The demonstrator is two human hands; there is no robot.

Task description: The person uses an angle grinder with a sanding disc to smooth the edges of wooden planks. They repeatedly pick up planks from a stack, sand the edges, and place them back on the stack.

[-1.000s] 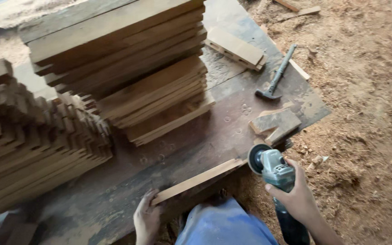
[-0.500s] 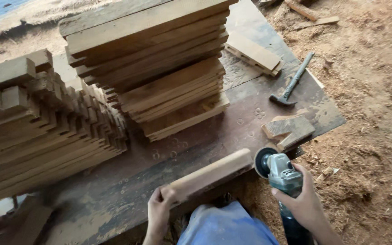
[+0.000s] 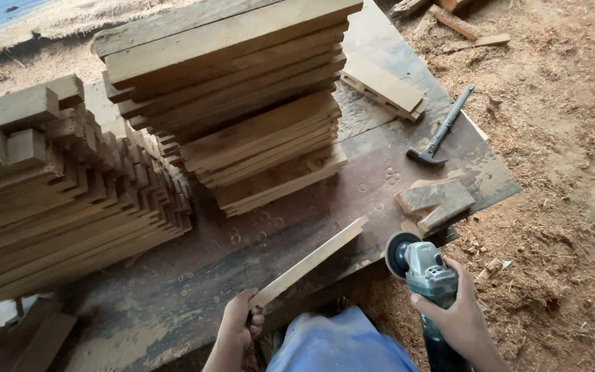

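**A:** ok so what's going on at the bench right now?

**B:** Left hand point(image 3: 241, 324) has its fingers wrapped tight round the near end of a wooden slat point(image 3: 309, 262). The slat is tipped up on edge, running away from the person and to the right, far end out over the dark worktable point(image 3: 380, 158).

**A:** and the other hand?

**B:** Right hand point(image 3: 457, 318) is clamped round the body of an angle grinder point(image 3: 423, 269). The disc faces the slat's far end, close but not touching from where I stand.

**A:** what else is on the table?

**B:** Big stack of boards point(image 3: 242, 96) in the middle, and a second stack point(image 3: 56, 200) with notched ends on the left. A hammer point(image 3: 441, 131) lies past the grinder, a couple of wood offcuts point(image 3: 435, 201) just beside it, plus a flat block point(image 3: 382, 86) further back. Sawdust point(image 3: 566, 172) covers the ground on the right.
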